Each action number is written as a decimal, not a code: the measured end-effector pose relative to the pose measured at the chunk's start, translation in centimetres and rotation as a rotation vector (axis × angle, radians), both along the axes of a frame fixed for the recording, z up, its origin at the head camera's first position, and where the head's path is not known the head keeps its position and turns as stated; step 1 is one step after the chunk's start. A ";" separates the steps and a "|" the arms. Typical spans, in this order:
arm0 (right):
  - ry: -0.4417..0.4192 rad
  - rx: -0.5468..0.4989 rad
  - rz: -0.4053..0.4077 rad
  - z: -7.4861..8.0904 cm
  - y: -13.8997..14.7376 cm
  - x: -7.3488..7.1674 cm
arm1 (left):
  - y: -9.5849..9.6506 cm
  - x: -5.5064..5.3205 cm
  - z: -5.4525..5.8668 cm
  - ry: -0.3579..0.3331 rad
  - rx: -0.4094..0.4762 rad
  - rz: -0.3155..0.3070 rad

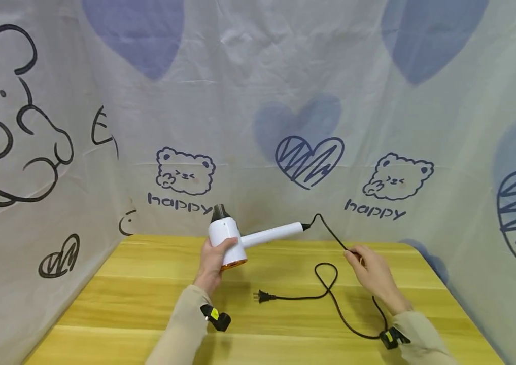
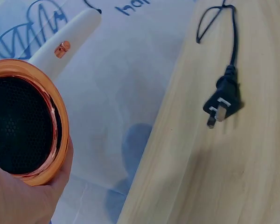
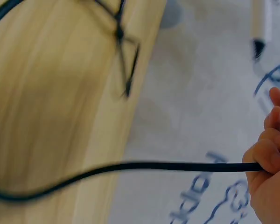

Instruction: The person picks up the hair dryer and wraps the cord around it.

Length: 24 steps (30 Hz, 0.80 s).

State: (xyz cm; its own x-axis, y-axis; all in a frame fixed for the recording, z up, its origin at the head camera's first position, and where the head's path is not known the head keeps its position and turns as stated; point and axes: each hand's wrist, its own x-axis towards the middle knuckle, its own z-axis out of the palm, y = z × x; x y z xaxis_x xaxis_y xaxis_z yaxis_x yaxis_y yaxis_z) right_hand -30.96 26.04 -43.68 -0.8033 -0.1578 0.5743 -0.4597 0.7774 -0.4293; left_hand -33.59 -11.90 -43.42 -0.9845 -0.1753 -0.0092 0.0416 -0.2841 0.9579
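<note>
A white hair dryer (image 1: 272, 234) with a dark nozzle is held up over the far part of the table, its handle pointing right. My left hand (image 1: 212, 262) grips it round the barrel; in the left wrist view the copper-rimmed air inlet (image 2: 60, 135) faces the camera. From the handle's end the black cord (image 1: 331, 234) runs to my right hand (image 1: 373, 274), which pinches it between thumb and fingers. The rest of the cord loops down onto the table and ends in a two-pin plug (image 1: 264, 296), lying with its prongs to the left.
The yellow wood-grain table (image 1: 148, 284) ends at a pale cloth backdrop (image 1: 244, 167) printed with hearts and bears. Similar cloth hangs at the left and right sides. A small black camera is strapped to each sleeve.
</note>
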 end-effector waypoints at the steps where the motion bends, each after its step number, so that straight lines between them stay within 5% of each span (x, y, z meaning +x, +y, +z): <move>1: -0.003 -0.018 0.020 0.2 -0.6 0.0 | 0.2 0.1 -0.1 0.001 -0.007 -0.002; 7: -0.102 -0.073 0.121 1.9 -3.8 -0.2 | 1.2 0.3 -0.2 -0.040 0.051 -0.096; 15: -0.408 -0.116 0.214 2.8 -3.6 -1.7 | 1.2 0.1 -0.6 -0.127 0.196 -0.237; 24: -0.615 -0.146 0.299 4.6 -2.2 -3.8 | 0.4 0.2 -0.8 -0.064 0.046 -0.284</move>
State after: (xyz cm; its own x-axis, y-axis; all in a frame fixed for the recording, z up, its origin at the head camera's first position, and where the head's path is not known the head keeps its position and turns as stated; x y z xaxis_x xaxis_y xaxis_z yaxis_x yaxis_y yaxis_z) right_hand -34.79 23.81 -39.03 -0.9236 -0.3784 0.0614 -0.2848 0.5701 -0.7707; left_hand -33.41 -11.47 -44.18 -0.9913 0.1091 -0.0740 -0.1054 -0.3192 0.9418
